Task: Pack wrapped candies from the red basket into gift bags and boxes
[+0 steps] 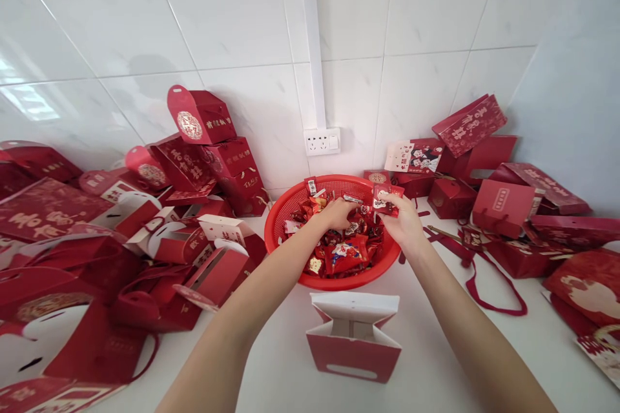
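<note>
A red plastic basket (334, 282) holds many wrapped sweets (346, 255), mostly in red wrappers. My left hand (340, 213) reaches down among them, its fingers curled and partly hidden; I cannot make out what they grip. Over the basket's right rim, my right hand (404, 219) pinches a small red packet (386, 199) with pale print between thumb and fingers. In front of the basket, between my forearms, a red gift box (353, 355) stands upright with its white-lined top open; no sweets show inside it.
Red gift boxes (201, 115) are stacked and heaped on the left, some open. More boxes and bags (504, 206) lie on the right, with a loose ribbon (498, 310) on the white table (281, 361). Behind is a tiled wall with a socket (322, 141).
</note>
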A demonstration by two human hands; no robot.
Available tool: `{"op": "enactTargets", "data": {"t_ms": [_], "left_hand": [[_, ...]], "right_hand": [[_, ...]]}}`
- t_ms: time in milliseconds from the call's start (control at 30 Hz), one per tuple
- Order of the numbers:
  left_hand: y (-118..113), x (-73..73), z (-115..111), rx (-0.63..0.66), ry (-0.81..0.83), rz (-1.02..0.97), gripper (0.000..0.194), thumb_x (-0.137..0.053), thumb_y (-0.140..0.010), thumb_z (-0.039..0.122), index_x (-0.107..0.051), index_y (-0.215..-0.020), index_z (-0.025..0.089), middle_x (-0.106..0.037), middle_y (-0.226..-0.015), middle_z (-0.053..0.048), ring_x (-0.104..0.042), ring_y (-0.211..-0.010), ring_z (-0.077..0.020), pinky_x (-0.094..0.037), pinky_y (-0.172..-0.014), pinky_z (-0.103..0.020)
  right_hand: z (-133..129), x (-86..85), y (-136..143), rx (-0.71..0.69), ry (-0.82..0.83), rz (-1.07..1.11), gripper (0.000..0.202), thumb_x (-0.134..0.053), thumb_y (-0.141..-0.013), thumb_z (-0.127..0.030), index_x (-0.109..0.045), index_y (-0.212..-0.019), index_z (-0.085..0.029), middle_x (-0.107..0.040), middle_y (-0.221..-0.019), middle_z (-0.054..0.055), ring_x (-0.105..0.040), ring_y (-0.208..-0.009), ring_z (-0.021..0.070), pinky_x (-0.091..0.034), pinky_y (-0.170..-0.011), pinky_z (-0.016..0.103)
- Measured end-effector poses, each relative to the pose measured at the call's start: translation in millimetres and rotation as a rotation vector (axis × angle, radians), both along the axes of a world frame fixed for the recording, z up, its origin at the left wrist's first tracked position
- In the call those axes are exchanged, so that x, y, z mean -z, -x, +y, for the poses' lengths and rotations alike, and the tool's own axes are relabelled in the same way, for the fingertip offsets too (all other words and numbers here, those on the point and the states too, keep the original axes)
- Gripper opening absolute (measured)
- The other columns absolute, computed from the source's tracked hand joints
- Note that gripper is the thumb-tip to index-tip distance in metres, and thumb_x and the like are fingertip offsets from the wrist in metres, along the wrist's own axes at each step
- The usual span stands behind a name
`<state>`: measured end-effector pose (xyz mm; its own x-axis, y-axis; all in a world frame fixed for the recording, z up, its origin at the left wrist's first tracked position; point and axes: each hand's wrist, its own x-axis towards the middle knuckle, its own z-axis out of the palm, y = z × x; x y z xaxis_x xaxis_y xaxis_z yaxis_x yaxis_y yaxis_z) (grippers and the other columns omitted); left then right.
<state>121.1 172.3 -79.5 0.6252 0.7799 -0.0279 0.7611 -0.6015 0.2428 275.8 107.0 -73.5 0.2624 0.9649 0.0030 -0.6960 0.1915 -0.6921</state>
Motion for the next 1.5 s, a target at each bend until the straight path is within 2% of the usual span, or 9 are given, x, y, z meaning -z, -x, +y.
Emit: {"op": "enactTargets", "data": {"t_ms": [200, 333, 533, 733, 967, 1100, 1200, 1333, 1500], "left_hand": [[5.3, -2.1, 8.4, -0.088, 0.053, -0.145, 0.044, -0.064, -0.074, 0.008, -0.077, -0.114, 0.018, -0.079, -0.099, -0.005, -0.072, -0.095, -0.0239, -0.054, -0.092, -0.03], [13.1, -9.3, 15.4, -0.16, 0.073, -0.327, 0.033, -0.065, -0.079, 0.015, -0.08, -0.107, 0.018, -0.08, -0.097, -0.002, -0.072, -0.089, -0.0201, -0.056, -0.086, -0.027], [20.2, -14.5, 20.0, -0.189, 0.093, -0.543, 0.036, -0.059, -0.082, 0.018, -0.079, -0.111, 0.012, -0.08, -0.102, -0.008, -0.072, -0.084, -0.0183, -0.058, -0.079, -0.027], [17.1, -11.2, 19.7, -0.146, 0.121, -0.536, 0.039, -0.043, -0.077, 0.012, -0.082, -0.084, 0.012, -0.079, -0.083, -0.006, -0.072, -0.075, -0.0175, -0.058, -0.075, -0.027], [-11.1, 7.1, 6.9, 0.017, 0.067, -0.381, 0.052, -0.053, -0.08, 0.009, -0.069, -0.13, 0.016, -0.069, -0.136, -0.007, -0.062, -0.125, -0.0215, -0.045, -0.113, -0.031], [-20.2, 17.8, 2.6, 0.052, 0.058, -0.285, 0.062, -0.067, -0.077, 0.014, -0.061, -0.138, 0.011, -0.064, -0.137, -0.018, -0.063, -0.122, -0.0296, -0.048, -0.109, -0.04], [-16.9, 16.6, 3.7, 0.032, 0.041, -0.267, 0.047, -0.072, -0.072, 0.014, -0.073, -0.119, 0.011, -0.069, -0.12, -0.017, -0.066, -0.108, -0.0321, -0.053, -0.098, -0.043], [-7.6, 4.9, 5.4, 0.035, 0.033, -0.35, 0.01, -0.077, -0.07, 0.02, -0.077, -0.079, 0.017, -0.07, -0.087, -0.005, -0.065, -0.094, -0.0244, -0.054, -0.092, -0.035], [4.9, -5.8, 11.9, -0.036, 0.007, -0.61, 0.006, -0.076, -0.073, 0.021, -0.073, -0.072, 0.016, -0.069, -0.086, -0.004, -0.064, -0.09, -0.0197, -0.054, -0.092, -0.033]], "right_hand": [[1.8, 2.6, -0.7, 0.046, 0.006, 0.026, 0.019, -0.076, -0.052, -0.008, -0.066, -0.062, -0.02, -0.069, -0.062, -0.004, -0.062, -0.056, 0.011, -0.05, -0.055, 0.024], [0.8, 0.1, 0.2, 0.045, 0.014, 0.034, 0.019, -0.075, -0.05, -0.007, -0.065, -0.06, -0.02, -0.069, -0.061, -0.004, -0.063, -0.058, 0.0124, -0.051, -0.055, 0.025], [-0.7, -3.7, 1.2, 0.045, 0.023, 0.039, 0.019, -0.075, -0.047, -0.008, -0.067, -0.058, -0.02, -0.07, -0.062, -0.004, -0.063, -0.058, 0.0125, -0.051, -0.052, 0.023], [1.2, -1.1, -0.1, 0.039, 0.03, 0.038, 0.019, -0.075, -0.048, -0.009, -0.066, -0.059, -0.021, -0.069, -0.062, -0.004, -0.062, -0.059, 0.0124, -0.05, -0.052, 0.024], [1.0, -0.5, -0.7, 0.036, 0.021, 0.039, 0.019, -0.076, -0.047, -0.009, -0.065, -0.058, -0.019, -0.067, -0.059, -0.005, -0.06, -0.057, 0.0101, -0.048, -0.051, 0.021], [1.1, 0.7, -1.2, 0.04, 0.014, 0.04, 0.018, -0.075, -0.049, -0.008, -0.065, -0.059, -0.019, -0.067, -0.06, -0.005, -0.06, -0.058, 0.0092, -0.048, -0.052, 0.019], [1.9, 2.1, -1.6, 0.038, 0.012, 0.045, 0.019, -0.075, -0.05, -0.007, -0.065, -0.06, -0.019, -0.068, -0.062, -0.005, -0.062, -0.06, 0.0101, -0.05, -0.055, 0.021], [2.0, 1.9, -1.3, 0.024, 0.001, 0.047, 0.018, -0.075, -0.051, -0.007, -0.065, -0.06, -0.019, -0.067, -0.061, -0.005, -0.061, -0.059, 0.0107, -0.051, -0.055, 0.022], [1.2, 0.1, -1.2, 0.005, -0.01, 0.036, 0.018, -0.075, -0.051, -0.007, -0.065, -0.06, -0.019, -0.068, -0.061, -0.004, -0.062, -0.058, 0.0112, -0.052, -0.057, 0.023]]}}
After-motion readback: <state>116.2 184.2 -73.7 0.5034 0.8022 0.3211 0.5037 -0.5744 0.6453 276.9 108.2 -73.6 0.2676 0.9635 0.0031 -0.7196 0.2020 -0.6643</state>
